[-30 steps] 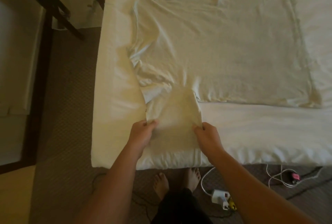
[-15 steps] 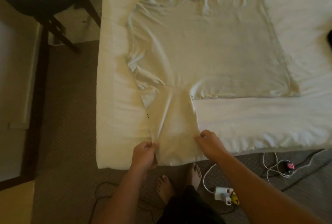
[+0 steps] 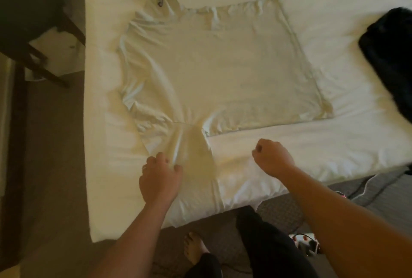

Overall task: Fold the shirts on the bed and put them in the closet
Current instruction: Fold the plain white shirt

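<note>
A pale cream shirt lies spread flat on the white bed. One sleeve stretches toward me and hangs over the bed's near edge. My left hand rests on the sleeve's left side, its curled fingertips pinching the fabric. My right hand hovers over bare sheet to the right of the sleeve, curled into a fist and holding nothing. Bunched fabric with a dark button lies at the shirt's far left corner.
A dark garment lies at the bed's right edge. A dark wooden chair stands on the floor to the left of the bed. A power strip with cables lies on the carpet by my feet.
My right hand has let go of the sleeve and moved right over the sheet. My left hand has slid up the sleeve, away from its end.
</note>
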